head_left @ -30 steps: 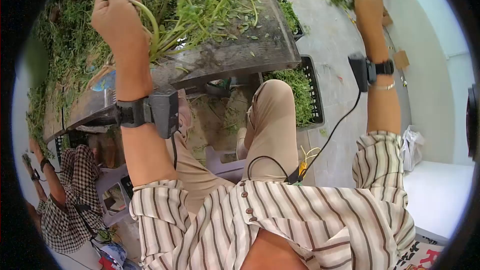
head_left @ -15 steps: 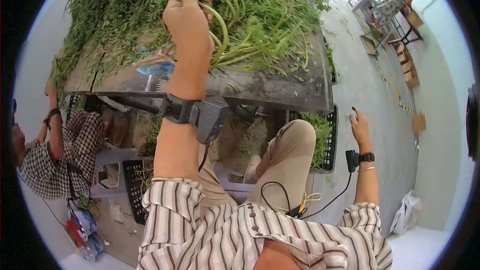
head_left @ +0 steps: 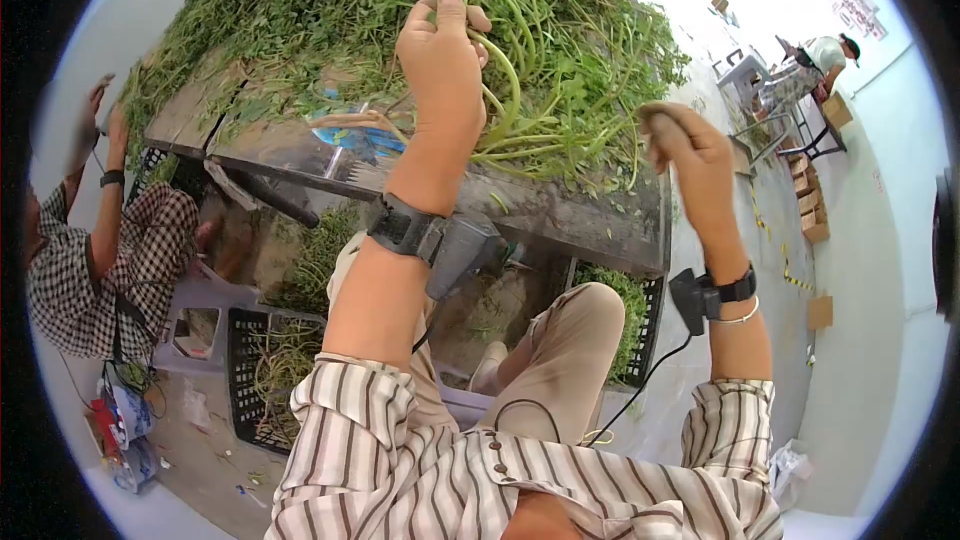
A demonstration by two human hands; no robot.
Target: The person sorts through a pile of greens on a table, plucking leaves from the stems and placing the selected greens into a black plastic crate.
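My left hand (head_left: 442, 52) is raised over the wooden table (head_left: 560, 208) and grips a bunch of long green stems (head_left: 510, 70) that hang down toward the table edge. A large heap of leafy greens (head_left: 330, 0) covers the table top. My right hand (head_left: 690, 155) hovers at the table's right end, fingers curled loosely with nothing visible in them, close to the greens' edge. Both wrists wear black bands with small boxes and cables.
A black crate (head_left: 645, 325) holding greens sits under the table by my knee; another black crate (head_left: 250, 370) stands to the left. A person in a checked shirt (head_left: 110, 260) works at the left. Another person (head_left: 820, 65) bends over far back right, near stools and boxes.
My right hand rose from beside the crate up to the table's right end. My left hand stayed on the stems as the view shifted; a second earlier the right hand held greens out to the side.
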